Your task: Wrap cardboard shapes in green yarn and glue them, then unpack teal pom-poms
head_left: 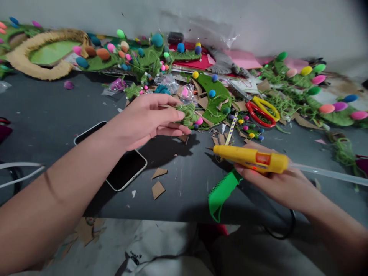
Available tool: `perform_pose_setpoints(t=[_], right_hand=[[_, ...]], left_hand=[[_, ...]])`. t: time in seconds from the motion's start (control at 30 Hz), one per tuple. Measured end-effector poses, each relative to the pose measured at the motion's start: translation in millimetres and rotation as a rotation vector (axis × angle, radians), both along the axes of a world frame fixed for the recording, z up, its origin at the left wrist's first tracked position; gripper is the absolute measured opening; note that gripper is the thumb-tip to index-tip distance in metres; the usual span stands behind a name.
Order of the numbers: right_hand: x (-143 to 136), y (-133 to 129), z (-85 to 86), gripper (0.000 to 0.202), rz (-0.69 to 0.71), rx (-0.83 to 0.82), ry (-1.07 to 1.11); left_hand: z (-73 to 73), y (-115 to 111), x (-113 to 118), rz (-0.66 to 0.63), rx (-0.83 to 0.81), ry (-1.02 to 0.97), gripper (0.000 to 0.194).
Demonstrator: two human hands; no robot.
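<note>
Head-worn camera, single view. The lens looks from above the near side of the grey table (48, 103), facing forward and steeply down across its top. It is close enough that the table runs past both side borders and the left hand (146, 119) and right hand (277, 186), above the table, appear large. Coverage extends from the floor (115, 234) below the table's near edge to the wall (86, 13) behind it.

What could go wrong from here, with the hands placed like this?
The right hand holds the glue gun, its red light glowing, nozzle toward the left hand; if hot, it might burn the fingers. The phone lies under the left forearm, so a bump might shift it.
</note>
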State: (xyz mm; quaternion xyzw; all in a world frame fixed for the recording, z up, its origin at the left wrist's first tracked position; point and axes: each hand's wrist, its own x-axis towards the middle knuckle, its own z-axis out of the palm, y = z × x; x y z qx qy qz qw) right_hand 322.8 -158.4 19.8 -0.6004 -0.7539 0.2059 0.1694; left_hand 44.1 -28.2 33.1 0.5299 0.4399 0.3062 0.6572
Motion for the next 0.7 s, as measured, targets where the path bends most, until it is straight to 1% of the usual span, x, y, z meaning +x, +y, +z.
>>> perform_pose_setpoints(t=[0.07,0.17,0.3,0.37,0.57,0.7], right_hand=[[-3,10,3.1,0.012,0.046,-0.058,0.019],[-3,26,3.1,0.021,0.125,-0.126,0.0],[9,40,-3.2,0.027,0.258,-0.153,-0.07],[14,42,-5.8,0.029,0.279,-0.149,-0.086],[24,34,-12.9,0.023,0.26,0.019,-0.242],[34,26,-16.9,0.022,0.24,0.111,-0.22]], left_hand=[[0.3,1,-2,-0.032,0.008,0.014,0.01],[-3.1,1,-3,-0.108,0.01,-0.004,0.01],[-5.4,0,-3,-0.17,-0.02,-0.023,0.022],[-3.8,-2,-2,-0.181,-0.049,-0.014,0.027],[-0.2,-8,1,-0.229,-0.101,-0.043,0.023],[0.0,-10,1,-0.26,-0.136,-0.05,0.02]])
